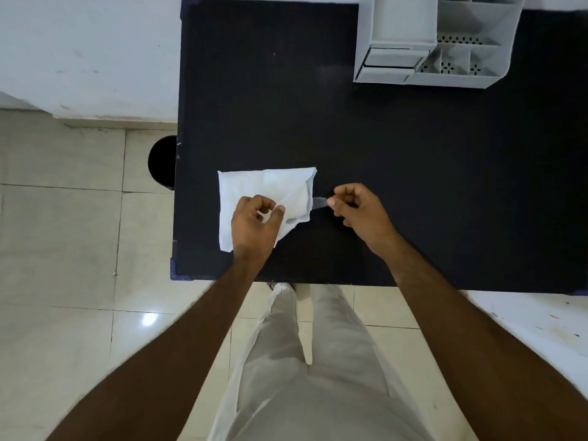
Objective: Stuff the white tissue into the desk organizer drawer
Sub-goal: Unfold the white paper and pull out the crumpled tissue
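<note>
White tissue (265, 194) lies on black counter (413, 186), well short of the desk organizer (432, 39). Left hand (254, 224) pinches its fold; right hand (359, 211) pinches its right corner.

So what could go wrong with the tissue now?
1. The white tissue is thin, and the left hand and right hand pinch it on opposite sides, so pulling apart might tear it.
2. The desk organizer stands far off at the table's back corner, so a loosely bunched tissue could unfold or drop on the way there.
3. Its drawer looks small next to the tissue, so part may stick out.
</note>
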